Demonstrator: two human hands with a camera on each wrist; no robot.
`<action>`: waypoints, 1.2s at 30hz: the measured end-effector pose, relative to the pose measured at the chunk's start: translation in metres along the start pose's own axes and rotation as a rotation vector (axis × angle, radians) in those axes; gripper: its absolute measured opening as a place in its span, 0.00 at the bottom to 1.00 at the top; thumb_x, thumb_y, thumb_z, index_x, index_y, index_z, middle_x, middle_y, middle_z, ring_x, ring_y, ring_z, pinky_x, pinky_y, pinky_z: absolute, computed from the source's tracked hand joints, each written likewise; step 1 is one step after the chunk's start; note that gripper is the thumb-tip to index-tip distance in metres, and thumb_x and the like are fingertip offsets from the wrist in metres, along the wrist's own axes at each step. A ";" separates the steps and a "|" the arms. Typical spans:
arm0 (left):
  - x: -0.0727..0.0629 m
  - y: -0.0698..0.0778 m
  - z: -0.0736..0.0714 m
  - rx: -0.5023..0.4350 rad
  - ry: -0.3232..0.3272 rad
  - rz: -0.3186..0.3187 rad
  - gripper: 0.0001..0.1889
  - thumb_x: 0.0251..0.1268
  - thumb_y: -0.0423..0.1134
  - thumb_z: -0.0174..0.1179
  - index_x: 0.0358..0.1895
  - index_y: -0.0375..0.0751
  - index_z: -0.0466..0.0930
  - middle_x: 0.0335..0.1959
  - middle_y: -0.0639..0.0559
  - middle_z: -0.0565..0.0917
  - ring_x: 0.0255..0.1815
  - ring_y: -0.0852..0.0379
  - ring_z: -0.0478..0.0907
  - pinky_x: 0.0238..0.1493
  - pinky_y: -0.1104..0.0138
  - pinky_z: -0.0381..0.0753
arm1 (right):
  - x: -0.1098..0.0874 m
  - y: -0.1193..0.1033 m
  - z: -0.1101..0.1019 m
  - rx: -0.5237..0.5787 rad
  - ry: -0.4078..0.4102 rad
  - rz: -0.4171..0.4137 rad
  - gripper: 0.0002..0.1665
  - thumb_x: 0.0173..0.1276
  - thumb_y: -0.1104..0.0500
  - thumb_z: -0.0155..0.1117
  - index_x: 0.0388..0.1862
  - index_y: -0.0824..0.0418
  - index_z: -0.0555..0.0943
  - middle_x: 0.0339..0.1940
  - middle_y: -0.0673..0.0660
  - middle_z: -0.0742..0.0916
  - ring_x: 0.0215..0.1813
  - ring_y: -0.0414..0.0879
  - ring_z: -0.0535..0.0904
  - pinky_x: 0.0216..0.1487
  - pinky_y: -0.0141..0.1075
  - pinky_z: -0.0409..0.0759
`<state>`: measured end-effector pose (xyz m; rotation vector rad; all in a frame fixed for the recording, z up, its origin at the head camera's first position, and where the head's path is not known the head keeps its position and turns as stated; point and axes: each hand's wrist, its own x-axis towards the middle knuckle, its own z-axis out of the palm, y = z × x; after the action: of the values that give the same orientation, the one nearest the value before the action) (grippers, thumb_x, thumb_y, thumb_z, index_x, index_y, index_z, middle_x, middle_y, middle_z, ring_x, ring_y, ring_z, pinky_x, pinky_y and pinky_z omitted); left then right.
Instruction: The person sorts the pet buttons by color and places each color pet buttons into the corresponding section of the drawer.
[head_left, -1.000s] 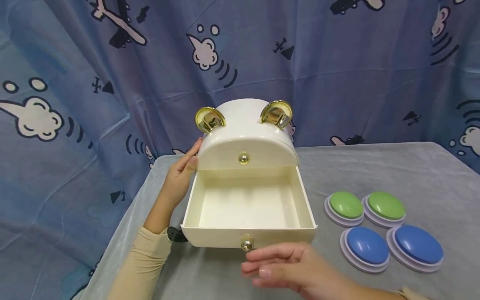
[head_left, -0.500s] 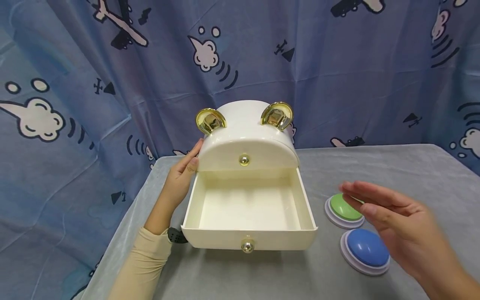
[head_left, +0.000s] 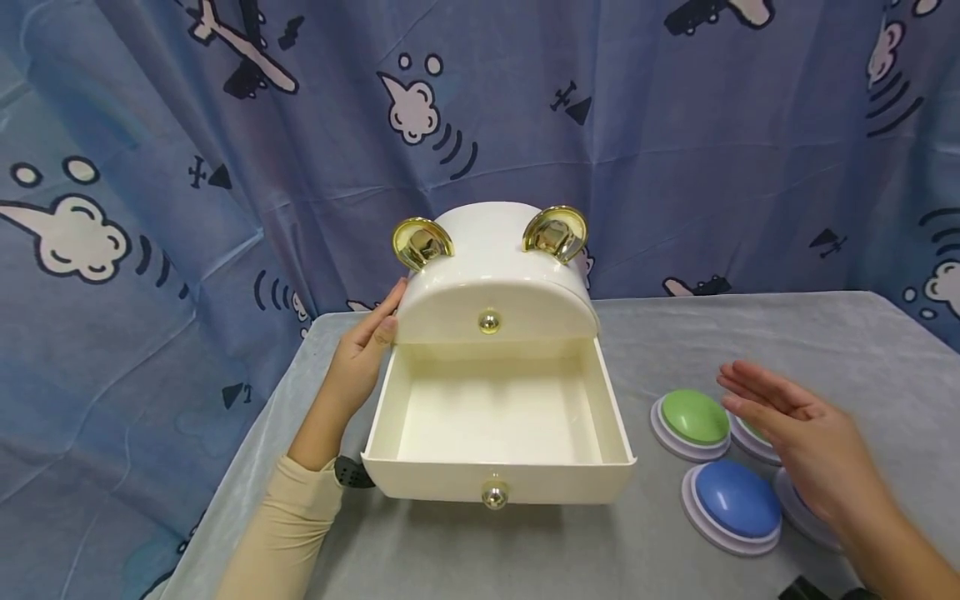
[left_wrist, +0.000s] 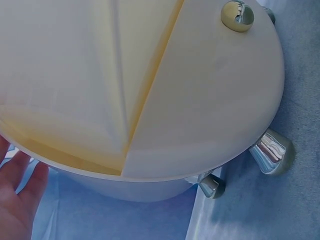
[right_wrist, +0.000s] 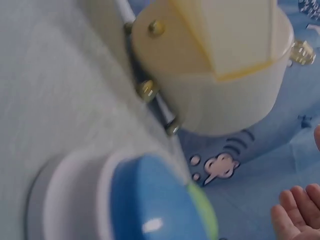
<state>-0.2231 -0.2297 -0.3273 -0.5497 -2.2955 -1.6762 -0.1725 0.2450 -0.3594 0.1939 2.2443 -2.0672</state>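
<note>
Grey tabletop [head_left: 675, 342]: left hand [head_left: 354, 362] against box [head_left: 450, 312], right hand [head_left: 821, 446] moved from drawer [head_left: 420, 483] to buttons [head_left: 737, 498]; fingers [head_left: 772, 387] straight.

Cream open-topped plastic drawer [head_left: 566, 483], centre frame: entry from above; rounded white plastic cabinet [head_left: 491, 250] closes off rear. Left hand [head_left: 358, 367] blocks frame-left side. Lane frame-right of drawer, bounded by domed green plastic button [head_left: 694, 417], domed blue plastic button [head_left: 737, 498]; right hand [head_left: 817, 446] beyond.

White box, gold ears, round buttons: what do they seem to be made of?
White box: probably glossy plastic, as light glints on its smooth curve.
Gold ears: mirror-bright, with sharp reflections; metal or metal-coated plastic, I can't tell which.
Buttons: likely smooth, shiny plastic, judging by the bright highlights.
</note>
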 end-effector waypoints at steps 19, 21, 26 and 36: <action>-0.001 0.002 0.002 0.005 0.014 0.019 0.24 0.82 0.43 0.42 0.76 0.42 0.61 0.79 0.51 0.60 0.81 0.55 0.54 0.80 0.68 0.55 | 0.015 0.026 -0.003 -0.414 -0.061 0.067 0.54 0.69 0.38 0.64 0.83 0.54 0.48 0.83 0.58 0.55 0.82 0.59 0.49 0.58 0.12 0.69; -0.001 0.001 0.002 0.005 0.016 0.021 0.24 0.82 0.43 0.42 0.76 0.42 0.61 0.79 0.51 0.60 0.81 0.55 0.54 0.80 0.67 0.54 | 0.016 0.027 -0.002 -0.410 -0.076 0.073 0.55 0.69 0.39 0.64 0.83 0.56 0.47 0.83 0.59 0.53 0.82 0.61 0.47 0.63 0.14 0.67; 0.000 0.001 0.003 0.010 0.014 0.015 0.25 0.82 0.43 0.41 0.76 0.43 0.61 0.79 0.52 0.60 0.81 0.55 0.53 0.80 0.67 0.54 | 0.016 0.030 -0.001 -0.438 -0.114 0.047 0.56 0.71 0.41 0.64 0.83 0.59 0.44 0.83 0.64 0.52 0.82 0.63 0.45 0.64 0.10 0.61; -0.001 0.001 0.003 0.012 0.012 0.012 0.25 0.83 0.43 0.41 0.77 0.43 0.61 0.79 0.53 0.60 0.81 0.56 0.54 0.80 0.65 0.54 | 0.016 0.036 0.003 -0.507 -0.119 -0.013 0.61 0.67 0.43 0.69 0.82 0.63 0.43 0.82 0.68 0.51 0.81 0.63 0.45 0.61 0.06 0.54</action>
<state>-0.2222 -0.2267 -0.3278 -0.5482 -2.2871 -1.6552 -0.1831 0.2451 -0.3977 0.0182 2.5960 -1.4020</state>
